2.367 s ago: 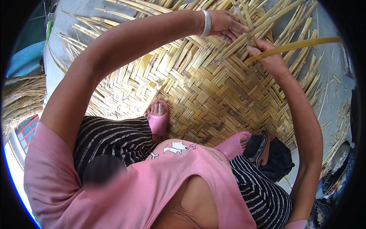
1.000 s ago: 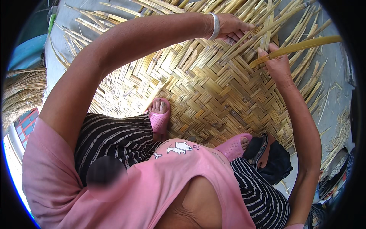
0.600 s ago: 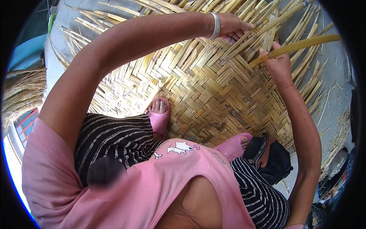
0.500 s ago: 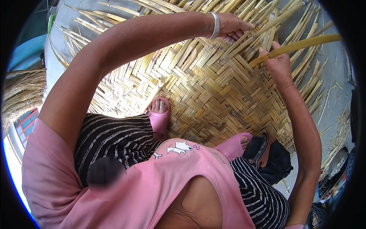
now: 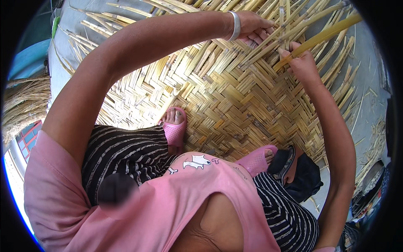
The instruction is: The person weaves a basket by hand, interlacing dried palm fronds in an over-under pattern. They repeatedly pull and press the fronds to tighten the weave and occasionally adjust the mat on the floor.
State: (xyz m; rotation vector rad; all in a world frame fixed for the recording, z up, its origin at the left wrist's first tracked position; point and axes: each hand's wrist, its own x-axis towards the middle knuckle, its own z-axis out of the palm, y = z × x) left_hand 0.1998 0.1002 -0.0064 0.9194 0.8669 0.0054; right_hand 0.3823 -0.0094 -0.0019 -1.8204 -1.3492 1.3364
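A herringbone mat of split reed strips [image 5: 235, 101] lies under my feet, its loose ends fanning out at the far side. My left hand [image 5: 253, 28], with a silver bangle [image 5: 236, 26] at the wrist, is closed around some raised loose reed strips [image 5: 275, 42] at the weaving edge; these partly hide its fingertips. Just right of it, my right hand [image 5: 303, 65] pinches a flat yellow-green reed strip [image 5: 327, 34] between thumb and fingers. That strip slants up to the far right, and its near end rests at the woven edge.
My feet in pink slippers [image 5: 175, 126] stand on the mat. A dark cloth bundle [image 5: 304, 178] lies by the right slipper. Grey floor [image 5: 369, 71] with reed scraps borders the mat at right. A bundle of dry stalks [image 5: 25, 101] is at far left.
My right hand has shifted slightly left and the flat strip now slants more steeply, its far end higher. My left hand has moved a little left, still at the raised strips.
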